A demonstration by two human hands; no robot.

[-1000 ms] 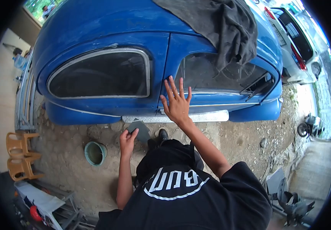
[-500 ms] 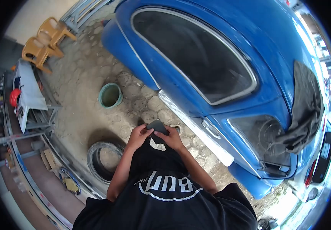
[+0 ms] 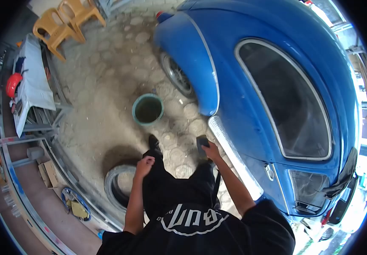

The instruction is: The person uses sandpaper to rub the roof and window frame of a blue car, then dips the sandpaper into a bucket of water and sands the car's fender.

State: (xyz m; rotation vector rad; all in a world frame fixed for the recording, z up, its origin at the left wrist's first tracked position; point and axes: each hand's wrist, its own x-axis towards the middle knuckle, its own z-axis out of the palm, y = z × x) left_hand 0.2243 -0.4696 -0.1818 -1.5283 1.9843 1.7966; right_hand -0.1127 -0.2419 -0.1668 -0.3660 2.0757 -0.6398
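Observation:
A dark grey, flat rectangular piece that looks like sandpaper (image 3: 202, 142) sticks out from my right hand (image 3: 210, 151), whose fingers are closed on its lower end. This hand is beside the silver running board of the blue car (image 3: 228, 127). My left hand (image 3: 145, 166) is over my left thigh, its fingers curled in and nothing visible in them. In front of my feet a green bucket (image 3: 135, 109) holds dark liquid.
A tyre (image 3: 110, 187) lies on the stone-paved floor by my left leg. Metal framing and a bench with a white cover (image 3: 34, 91) and red helmet-like object (image 3: 13, 85) line the left. Two yellow plastic chairs (image 3: 55, 32) stand beyond. Dark cloth (image 3: 346, 180) hangs on the car.
My hands have parted: the left let go of the grey piece and moved left, while the right carries it rightward. The view has turned toward the car's rear wheel.

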